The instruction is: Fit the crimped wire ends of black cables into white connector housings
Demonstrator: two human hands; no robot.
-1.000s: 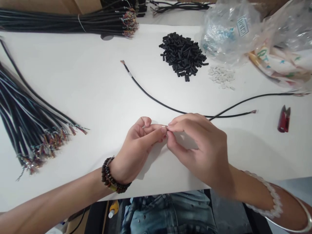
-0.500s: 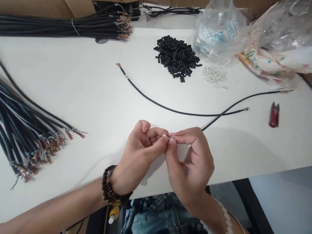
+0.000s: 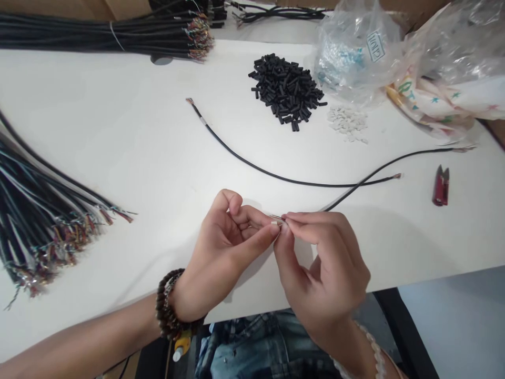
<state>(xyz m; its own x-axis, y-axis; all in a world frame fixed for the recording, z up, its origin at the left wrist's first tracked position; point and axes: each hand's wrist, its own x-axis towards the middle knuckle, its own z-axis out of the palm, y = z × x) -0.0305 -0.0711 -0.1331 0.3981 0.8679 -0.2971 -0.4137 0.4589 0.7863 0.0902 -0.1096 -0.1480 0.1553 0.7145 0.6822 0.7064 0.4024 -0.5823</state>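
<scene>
My left hand is closed in a pinch, with a small white connector at its thumb and finger tips. Meeting it there, my right hand pinches the thin wire ends of a black cable. This cable runs from under my right fingers to the upper right, where its other end fans into bare wires. Whether a wire sits inside the connector is too small to tell. A second black cable lies beyond my hands, crossed by the first, with a white band near its left end.
Black tube pieces are heaped at the back, beside small white connectors. Red-handled snips lie at right. Cable bundles lie at left and back left. Clear plastic bags stand at back right.
My right hand has shifted slightly right and its fingers have re-gripped the wires. More of the white connector and the wire tips shows between my fingertips.
</scene>
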